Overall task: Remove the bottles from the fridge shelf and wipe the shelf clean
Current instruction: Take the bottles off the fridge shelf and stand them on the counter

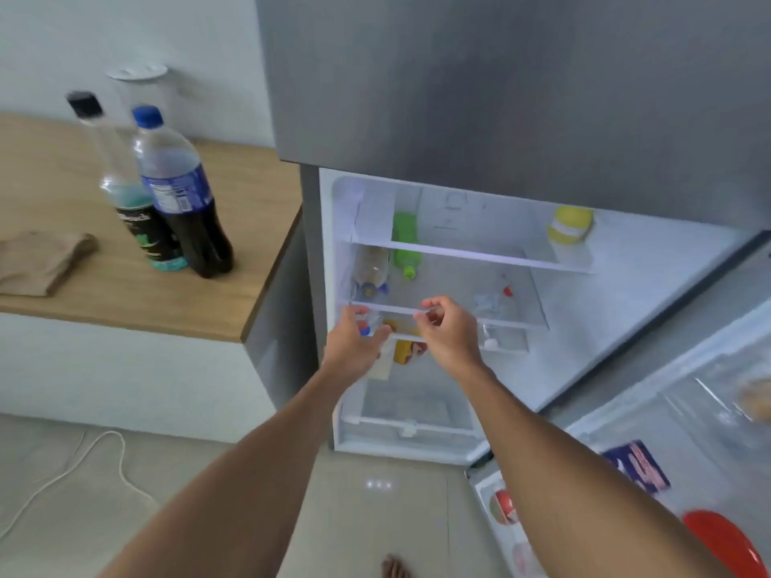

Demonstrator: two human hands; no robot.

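The fridge is open. On its middle glass shelf (513,323) lie a clear bottle (371,267) with a blue cap and a green bottle (405,244). My left hand (354,342) grips the shelf's front edge at the left, thumb on top and fingers beneath. My right hand (449,329) pinches the same white edge strip near the middle. A small bottle (370,322) under the shelf shows between my left thumb and fingers. On the wooden counter (233,310) at the left stand a cola bottle (179,194) and a black-capped bottle (125,181). A brown cloth (41,260) lies beside them.
A yellow jar (569,225) sits on the upper shelf. A yellow carton (406,351) stands below the middle shelf. The open fridge door (667,410) at the right holds a blue packet (636,465) and a red item (721,540). A white cable (83,456) trails on the floor.
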